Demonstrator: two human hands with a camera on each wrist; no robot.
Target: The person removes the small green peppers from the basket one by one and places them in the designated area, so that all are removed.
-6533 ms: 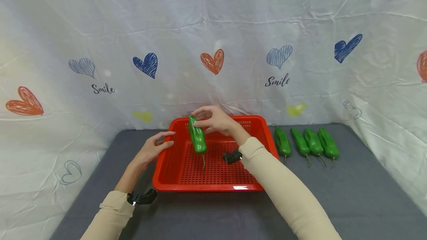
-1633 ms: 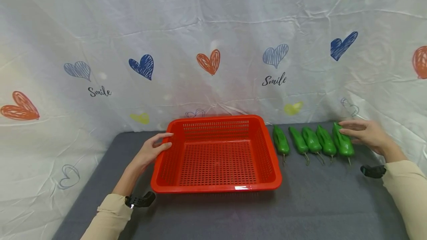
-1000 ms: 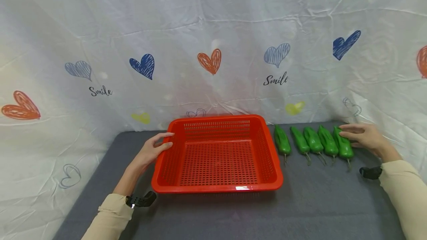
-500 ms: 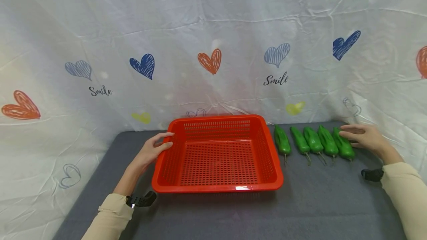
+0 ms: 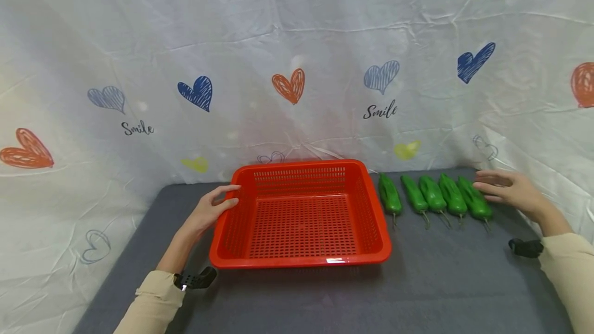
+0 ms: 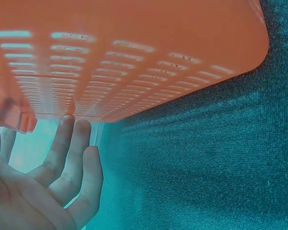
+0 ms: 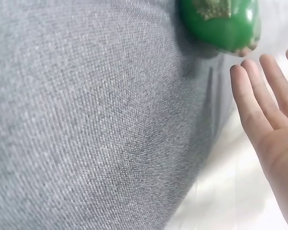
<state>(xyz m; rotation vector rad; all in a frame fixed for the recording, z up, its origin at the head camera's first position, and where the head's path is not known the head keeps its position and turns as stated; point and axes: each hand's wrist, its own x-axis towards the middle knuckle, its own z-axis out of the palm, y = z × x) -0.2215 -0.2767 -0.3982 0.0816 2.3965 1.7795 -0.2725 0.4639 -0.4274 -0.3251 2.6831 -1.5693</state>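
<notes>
My left hand [image 5: 210, 209] rests at the left side of a red plastic basket [image 5: 297, 263]. Its thumb and index finger reach over the rim, while the other fingers sit loosely bent beside the outer wall [image 6: 149, 57] in the left wrist view. On the right, my right hand [image 5: 510, 189] has its fingers extended, just beside the rightmost green pepper [image 5: 475, 200]. The right wrist view shows a gap between those fingers [image 7: 252, 110] and the green pepper [image 7: 225, 26]. Nothing is in the right hand.
Three more green peppers [image 5: 433, 195] line up left of that one, stems toward me. Another pepper [image 5: 390, 195] lies by the basket's right wall. A grey cloth [image 5: 441, 282] covers the table, and a white curtain [image 5: 334, 128] with printed hearts hangs behind.
The right hand carried a pepper from above the basket to the row's right end, adjusted it, then let go and drew slightly right. The left hand stayed at the basket rim.
</notes>
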